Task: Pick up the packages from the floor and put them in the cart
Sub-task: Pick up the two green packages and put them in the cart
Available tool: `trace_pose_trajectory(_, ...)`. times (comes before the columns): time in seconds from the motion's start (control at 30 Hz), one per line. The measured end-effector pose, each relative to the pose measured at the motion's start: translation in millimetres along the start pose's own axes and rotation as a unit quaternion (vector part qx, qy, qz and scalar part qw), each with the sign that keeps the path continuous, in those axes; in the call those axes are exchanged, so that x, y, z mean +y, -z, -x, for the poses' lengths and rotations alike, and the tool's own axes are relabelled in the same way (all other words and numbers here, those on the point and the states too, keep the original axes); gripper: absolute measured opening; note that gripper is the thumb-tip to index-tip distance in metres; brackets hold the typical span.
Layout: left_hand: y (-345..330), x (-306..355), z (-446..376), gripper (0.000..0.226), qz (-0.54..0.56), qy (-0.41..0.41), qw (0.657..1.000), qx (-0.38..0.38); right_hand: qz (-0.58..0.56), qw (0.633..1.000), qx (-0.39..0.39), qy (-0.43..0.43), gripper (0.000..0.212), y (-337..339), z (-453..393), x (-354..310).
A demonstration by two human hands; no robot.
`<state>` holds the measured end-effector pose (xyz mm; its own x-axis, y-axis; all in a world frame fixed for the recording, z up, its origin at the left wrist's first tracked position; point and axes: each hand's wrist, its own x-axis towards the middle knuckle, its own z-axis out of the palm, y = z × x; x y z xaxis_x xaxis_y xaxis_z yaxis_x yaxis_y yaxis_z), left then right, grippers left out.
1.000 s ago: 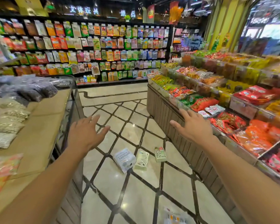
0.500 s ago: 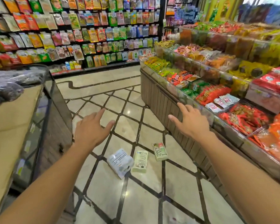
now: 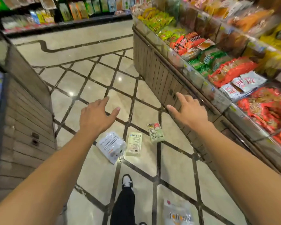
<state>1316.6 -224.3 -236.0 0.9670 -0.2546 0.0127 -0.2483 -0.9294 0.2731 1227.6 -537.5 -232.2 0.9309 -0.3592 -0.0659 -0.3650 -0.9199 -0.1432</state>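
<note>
Three packages lie on the tiled floor ahead: a white pouch with printed text (image 3: 111, 146), a pale cream flat pack (image 3: 134, 144) beside it, and a small green and red pack (image 3: 155, 132) further right. A clear bag with orange print (image 3: 177, 214) lies nearer, at the bottom edge. My left hand (image 3: 96, 116) hovers above and left of the white pouch, fingers spread, holding nothing. My right hand (image 3: 189, 111) hovers above and to the right of the green pack, also spread and empty. No cart is in view.
A snack display counter (image 3: 161, 75) with bins of red, green and yellow packets runs along the right. A wood-panelled counter (image 3: 28, 114) stands on the left. My leg and a black and white shoe (image 3: 127, 182) stand just behind the packages. Wall shelves line the back.
The view has tilted down and come closer to the packages. Both hands stay spread and empty, now lower in front of the floor. My shoe and the clear bag have come into view.
</note>
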Motion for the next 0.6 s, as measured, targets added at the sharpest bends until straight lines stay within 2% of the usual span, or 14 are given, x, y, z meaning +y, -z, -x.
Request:
trace_pose_trajectory(0.13, -53.6, 3.6, -62.6, 0.077, 0.011, -0.011, 0.999, -0.044, -0.011, 0.999, -0.029, -0.021, 0.077, -34.7, -53.2, -0.1)
trace_pose_trajectory(0.3, -133.3, -2.6, -113.9, 0.074, -0.001, -0.035, 0.991, -0.125, -0.095, 0.987, -0.067, -0.108, 0.078, -101.5, -109.7, -2.9)
trace_pose_trajectory(0.4, -191.5, -13.9, -135.6, 0.083, 0.01, -0.018, 0.986, -0.166, -0.111, 0.979, -0.103, -0.138, 0.078, -164.4, -131.6, -0.6)
trace_pose_trajectory(0.6, -352.0, -34.8, -143.6, 0.064, 0.085, 0.062, 0.967, -0.233, -0.133, 0.964, -0.159, -0.169, 0.073, -326.8, -164.7, 26.1)
